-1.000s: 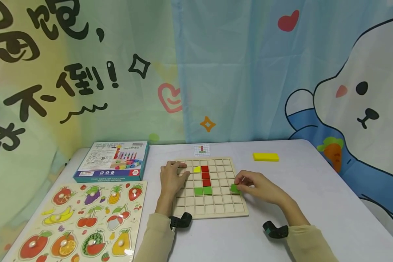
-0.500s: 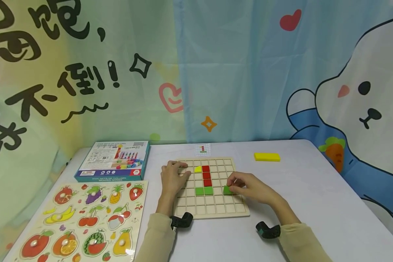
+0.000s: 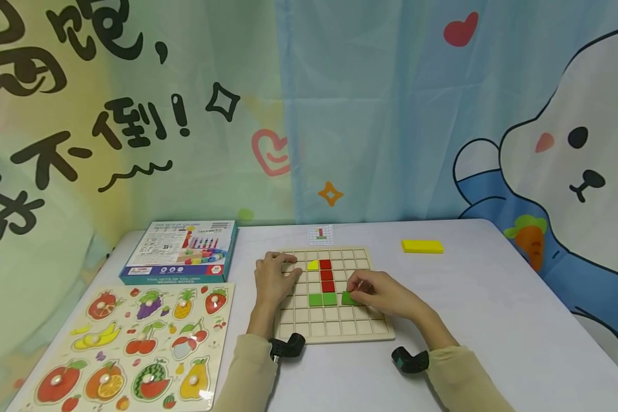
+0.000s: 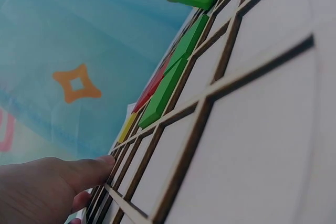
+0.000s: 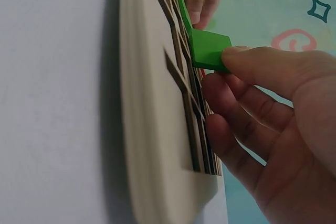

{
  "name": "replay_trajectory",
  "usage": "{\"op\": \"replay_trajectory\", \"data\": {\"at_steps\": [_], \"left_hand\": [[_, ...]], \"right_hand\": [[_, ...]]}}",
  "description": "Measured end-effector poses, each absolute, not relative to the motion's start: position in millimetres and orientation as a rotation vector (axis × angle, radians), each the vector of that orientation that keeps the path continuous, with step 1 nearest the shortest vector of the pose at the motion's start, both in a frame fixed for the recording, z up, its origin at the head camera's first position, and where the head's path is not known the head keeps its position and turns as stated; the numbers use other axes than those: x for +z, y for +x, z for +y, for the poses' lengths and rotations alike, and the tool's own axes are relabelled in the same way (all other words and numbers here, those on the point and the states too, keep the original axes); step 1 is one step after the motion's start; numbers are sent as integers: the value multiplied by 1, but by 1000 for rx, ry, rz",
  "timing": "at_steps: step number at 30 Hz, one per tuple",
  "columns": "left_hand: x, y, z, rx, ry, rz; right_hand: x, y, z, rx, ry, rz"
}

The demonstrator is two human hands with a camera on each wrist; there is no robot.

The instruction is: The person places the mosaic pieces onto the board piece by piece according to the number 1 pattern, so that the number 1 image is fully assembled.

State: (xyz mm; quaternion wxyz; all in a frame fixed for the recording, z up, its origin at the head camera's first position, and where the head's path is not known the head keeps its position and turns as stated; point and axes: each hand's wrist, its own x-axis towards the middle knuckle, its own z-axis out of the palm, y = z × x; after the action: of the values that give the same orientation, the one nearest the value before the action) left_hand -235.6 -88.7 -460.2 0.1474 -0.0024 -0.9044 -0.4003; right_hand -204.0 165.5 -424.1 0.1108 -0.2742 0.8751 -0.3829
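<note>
A wooden grid board point(image 3: 335, 330) lies on the table, holding two green square blocks point(image 3: 322, 300) side by side, a red column point(image 3: 327, 275) above the right one and a yellow square point(image 3: 313, 265) at its top left. My right hand point(image 3: 383, 293) pinches another green block point(image 5: 210, 48) between thumb and fingers. In the head view it overlaps the board just right of the green pair; the left wrist view shows it tilted, apart from them. My left hand point(image 3: 273, 281) rests on the board's left side, thumb point(image 4: 100, 170) stretched onto the grid.
A small pattern card point(image 3: 321, 234) lies behind the board. To the right at the back is a yellow bar point(image 3: 422, 246). A boxed set point(image 3: 180, 252) and a fruit puzzle board point(image 3: 154, 306) occupy the left side. A printed curtain point(image 3: 365, 114) hangs behind the table.
My right hand has carried the green block leftward over the board, from its right edge toward the two green blocks. The left hand has kept its place on the board.
</note>
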Motion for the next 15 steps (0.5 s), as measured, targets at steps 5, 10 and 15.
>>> {"op": "replay_trajectory", "data": {"at_steps": [5,10,15], "left_hand": [[-459,-234,-88,-1162,-11,-2596],[-459,-234,-88,-1156,-9,-2600],[-459,-235,-89,-1147,-4,-2604]], "right_hand": [[-427,-206,162,-1105,-812,2585],[-429,-207,158,-1092,-809,2595],[-430,-207,155,-1071,-808,2616]]}}
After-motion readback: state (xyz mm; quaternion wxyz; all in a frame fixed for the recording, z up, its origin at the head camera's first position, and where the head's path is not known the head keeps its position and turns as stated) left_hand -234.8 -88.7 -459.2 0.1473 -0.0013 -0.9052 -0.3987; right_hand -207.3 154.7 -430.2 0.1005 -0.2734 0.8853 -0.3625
